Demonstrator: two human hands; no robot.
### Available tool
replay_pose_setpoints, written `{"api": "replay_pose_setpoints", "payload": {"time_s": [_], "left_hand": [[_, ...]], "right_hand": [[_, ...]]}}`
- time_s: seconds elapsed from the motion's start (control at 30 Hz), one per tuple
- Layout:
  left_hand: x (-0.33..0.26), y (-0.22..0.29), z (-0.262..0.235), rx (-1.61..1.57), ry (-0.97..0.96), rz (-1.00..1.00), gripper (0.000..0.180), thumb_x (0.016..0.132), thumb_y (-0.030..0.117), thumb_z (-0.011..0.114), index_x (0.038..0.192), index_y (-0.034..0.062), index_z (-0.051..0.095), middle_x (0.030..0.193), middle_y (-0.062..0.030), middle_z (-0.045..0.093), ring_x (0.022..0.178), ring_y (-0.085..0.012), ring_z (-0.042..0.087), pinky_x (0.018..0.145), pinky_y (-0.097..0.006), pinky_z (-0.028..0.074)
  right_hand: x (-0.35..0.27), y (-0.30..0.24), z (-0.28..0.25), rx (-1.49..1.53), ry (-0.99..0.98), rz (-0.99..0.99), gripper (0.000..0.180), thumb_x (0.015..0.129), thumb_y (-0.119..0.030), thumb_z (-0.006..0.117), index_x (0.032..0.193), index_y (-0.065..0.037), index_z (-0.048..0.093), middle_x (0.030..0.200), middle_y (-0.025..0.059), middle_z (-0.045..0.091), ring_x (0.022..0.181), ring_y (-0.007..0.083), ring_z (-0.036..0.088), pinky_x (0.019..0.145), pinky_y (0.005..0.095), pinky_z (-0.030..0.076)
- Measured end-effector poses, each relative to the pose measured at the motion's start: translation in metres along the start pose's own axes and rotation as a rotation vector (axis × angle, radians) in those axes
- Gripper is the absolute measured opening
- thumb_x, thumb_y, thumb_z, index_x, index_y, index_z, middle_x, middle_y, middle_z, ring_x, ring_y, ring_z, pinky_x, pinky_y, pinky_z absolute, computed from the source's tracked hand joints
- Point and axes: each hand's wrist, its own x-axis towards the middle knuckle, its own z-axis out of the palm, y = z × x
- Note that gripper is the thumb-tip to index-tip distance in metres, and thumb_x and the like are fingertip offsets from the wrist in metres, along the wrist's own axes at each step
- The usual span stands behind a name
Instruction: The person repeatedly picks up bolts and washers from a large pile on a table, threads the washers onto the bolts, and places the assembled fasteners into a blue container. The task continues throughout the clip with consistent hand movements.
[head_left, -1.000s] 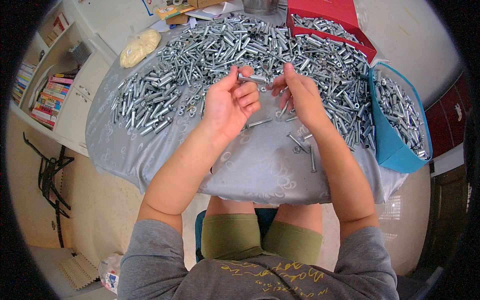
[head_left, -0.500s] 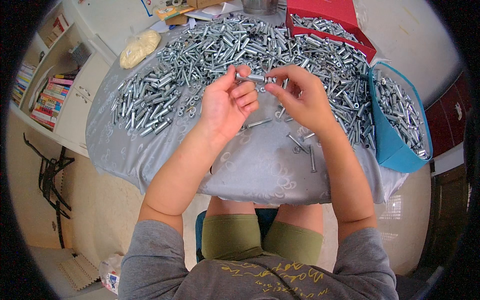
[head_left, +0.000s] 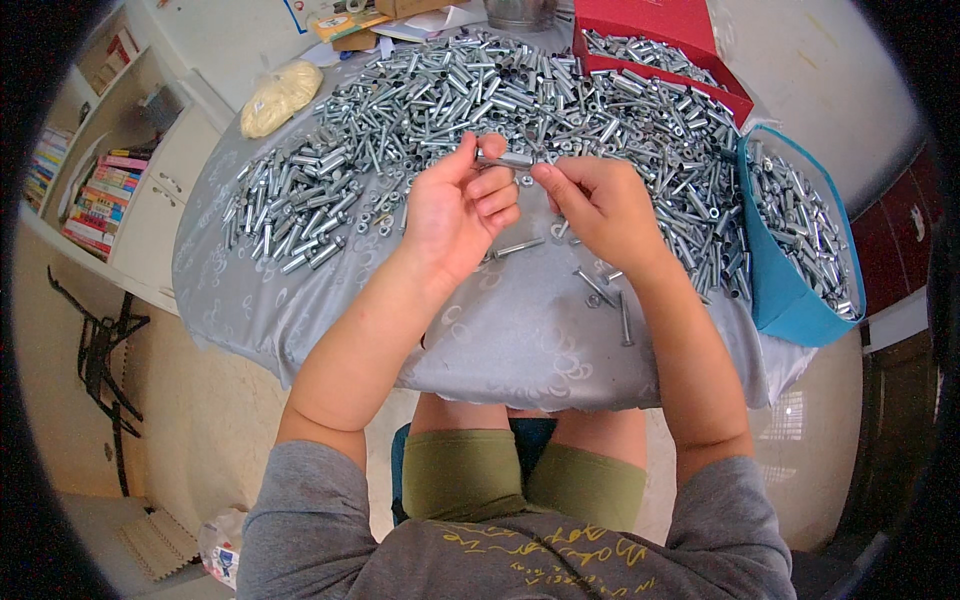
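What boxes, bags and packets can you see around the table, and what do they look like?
Red box: far edge of the table, right of centre, rectangular, open, holding metal pieces.
Blue bin: right edge of the table, tilted, filled with metal pieces.
Clear bag: far left of the table, lumpy, with pale yellow contents.
Cardboard box: far edge, left of the red box, flat, brown.
Plastic bag: on the floor, lower left, crumpled, whitish.

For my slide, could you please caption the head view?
Both hands, left hand and right hand, hold a metal sleeve above a bolt-strewn table.
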Motion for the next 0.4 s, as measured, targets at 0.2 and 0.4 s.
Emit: {"api": "replay_pose_setpoints", "payload": {"time_s": [0.2, 0.4], "left_hand": [[-0.0009, 0.0004, -0.0005, -0.007, -0.042, 0.005, 0.025, 0.09, 0.031, 0.031, 0.075, 0.0134, 0.04, 0.05, 0.0073, 0.026, 0.046, -0.0069, 0.026, 0.048, -0.022, 0.025], [-0.0002, 0.001, -0.0019, 0.002, -0.045, -0.017, 0.025, 0.09, 0.031, 0.032, 0.075, 0.0132, 0.04, 0.049, 0.0067, 0.026, 0.046, -0.007, 0.026, 0.048, -0.022, 0.025]], "right_hand": [[-0.001, 0.0002, 0.0029, -0.115, 0.142, -0.142, 0.022, 0.072, -0.028, 0.062, 0.068, -0.007, 0.056, 0.061, 0.0072, 0.053, 0.05, 0.0223, 0.052, 0.044, 0.0301, 0.038], [0.0009, 0.0014, 0.0072, -0.094, 0.237, -0.217, 0.028, 0.069, -0.035, 0.064, 0.072, -0.007, 0.059, 0.059, 0.0072, 0.054, 0.051, 0.0211, 0.053, 0.046, 0.0306, 0.04]]}}
